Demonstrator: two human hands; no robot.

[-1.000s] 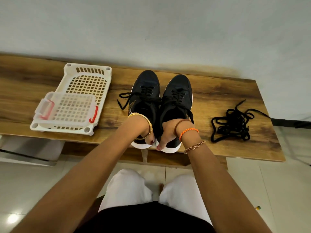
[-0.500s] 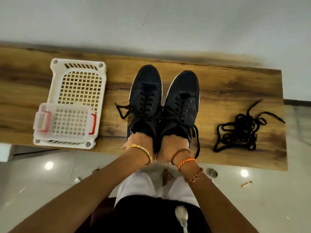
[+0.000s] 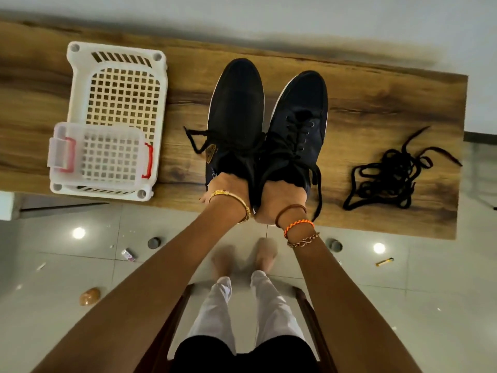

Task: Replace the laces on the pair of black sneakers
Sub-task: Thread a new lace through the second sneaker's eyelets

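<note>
Black sneakers, pair: left sneaker (image 3: 235,114) and right sneaker (image 3: 297,122), side by side and touching, toes pointing away toward the wall, set near the middle of the wooden tabletop (image 3: 376,103). Old black laces still threaded in both; loose ends trailing left of the left sneaker and down off the near edge beside the right.
Left hand (image 3: 228,187): gripping the heel collar of the left sneaker, fingers hidden inside or behind the shoe. Right hand (image 3: 282,200): gripping the heel of the right sneaker likewise. Possibly lifted slightly at the heels; contact with the tabletop not clear from this angle.
Spare black laces (image 3: 392,173): tangled heap, well apart to the right.
White baskets (image 3: 115,84): smaller one nested in a larger, at the left.
Step in hand, judged: positioning the pair; unlacing not yet begun. Next move calls for releasing the heels, then untying and drawing out an old lace.
</note>
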